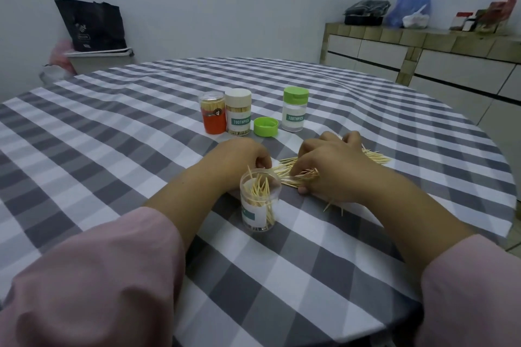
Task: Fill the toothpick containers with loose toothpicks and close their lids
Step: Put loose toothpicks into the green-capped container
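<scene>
An open clear toothpick container (259,205) stands near me, partly filled, with toothpicks sticking up out of it. Its green lid (265,127) lies loose further back. Loose toothpicks (375,158) lie in a heap on the checked cloth. My right hand (329,166) rests on the heap, fingers curled round a bundle of toothpicks. Just behind the open container, my left hand (239,160) has curled fingers touching the heap's left end. A green-lidded container (294,108), a beige-lidded full container (238,111) and an orange container (213,113) stand shut behind.
The round table (112,127) with the grey-and-white checked cloth drops off at the right and near edges. A tiled counter (423,45) with bags and boxes runs along the back right wall. A black bag on a bin (90,25) stands back left.
</scene>
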